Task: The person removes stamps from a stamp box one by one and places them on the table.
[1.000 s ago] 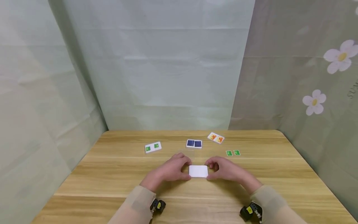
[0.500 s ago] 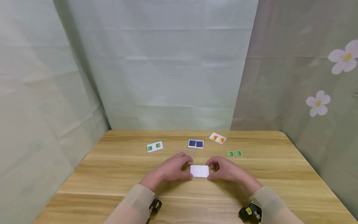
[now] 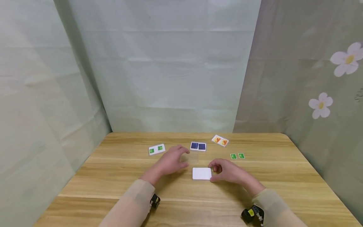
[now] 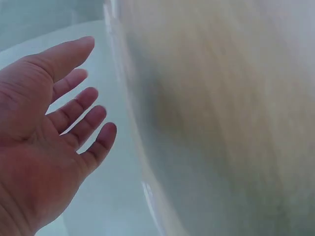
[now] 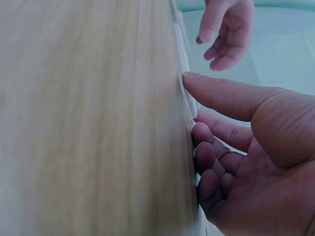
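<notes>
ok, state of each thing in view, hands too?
White card: plain side up
Right grip: thumb and forefinger at the card's right edge
Left grip: fingers apart, holding nothing
Clear piece: on the table, hard to make out
Green-print card: flat, prints up, angled
Dark-blue card: flat, dark squares up
Orange-print card: flat, prints up, angled
Small green squares: two, side by side, apart

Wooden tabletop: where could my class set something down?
The tabletop is bare left of the left sleeve and leftmost green-square card, right of the right sleeve and rightmost green square, and, nearer, between the sleeves. Crowded: the middle, where the right hand holds the blank white card and the left hand is near a clear sheet and navy card.
</notes>
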A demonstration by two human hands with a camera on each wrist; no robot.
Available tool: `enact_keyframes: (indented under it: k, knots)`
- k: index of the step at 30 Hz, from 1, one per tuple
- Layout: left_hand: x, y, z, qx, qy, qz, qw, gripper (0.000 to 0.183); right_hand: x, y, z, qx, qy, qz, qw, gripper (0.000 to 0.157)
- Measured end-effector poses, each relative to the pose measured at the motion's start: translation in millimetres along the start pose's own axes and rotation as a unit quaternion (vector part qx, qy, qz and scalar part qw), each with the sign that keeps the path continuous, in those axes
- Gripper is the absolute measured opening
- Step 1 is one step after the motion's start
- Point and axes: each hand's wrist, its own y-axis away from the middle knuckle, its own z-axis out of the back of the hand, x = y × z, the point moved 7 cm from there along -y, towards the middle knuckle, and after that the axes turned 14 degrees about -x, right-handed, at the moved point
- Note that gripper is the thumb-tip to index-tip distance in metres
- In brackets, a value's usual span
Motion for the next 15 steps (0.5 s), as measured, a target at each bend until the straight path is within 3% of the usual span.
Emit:
enact_keyframes:
  k: [8,15]
  knots:
    - [19.9,-3.8,-1.4,0.007,-0.003,0.007,0.9999,0.056,0,-1,-4.1,0.004,-0.011,0.007,1.000,0.037]
    - [27.2,-8.0,-7.5,0.023,0.000,0.014,0.9996,0.059,0,0,-2.0,-0.003,-0.005,0.006,1.000,0.037]
